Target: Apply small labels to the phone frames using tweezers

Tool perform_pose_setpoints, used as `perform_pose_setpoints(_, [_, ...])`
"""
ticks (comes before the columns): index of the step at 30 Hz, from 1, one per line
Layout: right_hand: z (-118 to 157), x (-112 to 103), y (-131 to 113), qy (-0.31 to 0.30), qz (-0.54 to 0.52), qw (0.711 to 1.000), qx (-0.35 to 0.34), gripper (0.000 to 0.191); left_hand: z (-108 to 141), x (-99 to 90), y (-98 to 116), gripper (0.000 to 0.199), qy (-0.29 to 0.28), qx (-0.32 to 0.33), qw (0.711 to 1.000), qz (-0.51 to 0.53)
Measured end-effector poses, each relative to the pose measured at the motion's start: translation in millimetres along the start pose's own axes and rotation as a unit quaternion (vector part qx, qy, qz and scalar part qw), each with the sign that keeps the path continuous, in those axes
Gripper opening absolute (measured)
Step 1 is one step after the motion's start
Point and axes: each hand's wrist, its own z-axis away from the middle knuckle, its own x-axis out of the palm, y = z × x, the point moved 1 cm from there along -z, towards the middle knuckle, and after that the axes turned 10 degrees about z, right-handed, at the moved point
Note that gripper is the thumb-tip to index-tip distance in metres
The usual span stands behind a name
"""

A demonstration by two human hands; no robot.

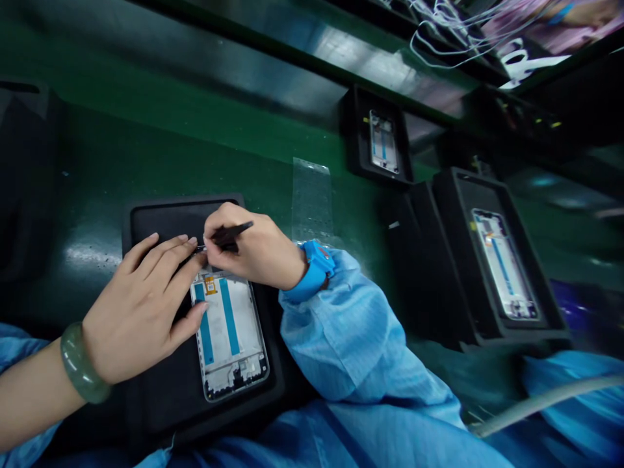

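A silver phone frame (pixel 246 325) with two blue strips and a small orange flex cable lies in a black foam tray (pixel 160 403). My left hand (pixel 141 299) rests over the frame's upper left, fingers stretched out and thumb at its left edge. Black tweezers (pixel 238 229) are pinched in my right hand (pixel 258 250), their tip pointing down at the top end of the frame. Both hands' fingertips meet there, and whatever lies beneath them is hidden.
To the right, stacked black trays (pixel 453 260) carry another phone frame (pixel 504 266). A further tray (pixel 353 130) with a phone frame stands at the back. A clear plastic strip (pixel 312 195) lies on the green mat (pixel 112 149). White cables (pixel 443 26) and a person's arm (pixel 575 16) appear top right.
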Motion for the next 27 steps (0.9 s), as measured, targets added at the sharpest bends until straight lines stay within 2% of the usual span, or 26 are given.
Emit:
perform_pose_setpoints(2, [-0.4,-3.1,-0.6,0.000,0.007,1.000,-0.021,0.007,-0.1,-0.6,-0.1,0.053,-0.001,0.001,1.000,0.001])
perform_pose_setpoints(6, [1.0,-19.7,12.8,0.062,0.028,0.997,0.049,0.009,0.0,-1.5,0.2,0.051,-0.004,-0.004,1.000,0.007])
perform_pose_setpoints(8, [0.0,-24.0,21.6,0.058,0.086,0.993,0.063,0.014,0.5,-0.7,0.7,0.049,-0.005,-0.008,1.000,0.010])
perform_pose_setpoints(11, [-6.3,-16.2,30.9,-0.058,0.163,0.984,0.043,0.027,2.2,1.5,0.3,0.047,-0.001,-0.014,1.000,0.018])
perform_pose_setpoints(13, [-13.6,-9.5,37.1,-0.142,0.199,0.969,0.037,0.028,3.6,0.8,-1.5,0.048,0.012,-0.013,0.999,0.029])
perform_pose_setpoints(15, [-23.8,-11.3,48.2,-0.181,0.233,0.954,0.049,0.027,4.8,-4.3,-4.6,0.050,0.055,-0.018,0.998,0.036])
perform_pose_setpoints(17, [-36.9,-24.1,67.6,-0.169,0.263,0.945,0.101,0.027,5.5,-12.8,-8.6,0.050,0.117,-0.039,0.991,0.041])
perform_pose_setpoints(19, [-52.1,-43.2,93.3,-0.123,0.289,0.929,0.198,0.029,5.9,-20.3,-12.9,0.048,0.161,-0.066,0.983,0.052])
perform_pose_setpoints(20, [-59.9,-52.3,106.6,-0.102,0.302,0.912,0.258,0.030,6.1,-22.2,-15.1,0.048,0.170,-0.076,0.981,0.058])
perform_pose_setpoints(23, [-83.1,-68.4,137.4,-0.059,0.335,0.873,0.350,0.037,7.3,-16.9,-22.3,0.049,0.163,-0.087,0.981,0.056])
perform_pose_setpoints(25, [-91.7,-71.4,149.2,-0.062,0.340,0.857,0.382,0.039,9.4,-5.6,-27.8,0.051,0.138,-0.089,0.986,0.041])
perform_pose_setpoints(27, [-87.2,-77.0,156.3,-0.077,0.347,0.840,0.411,0.041,12.4,7.7,-32.6,0.053,0.097,-0.092,0.991,0.028])
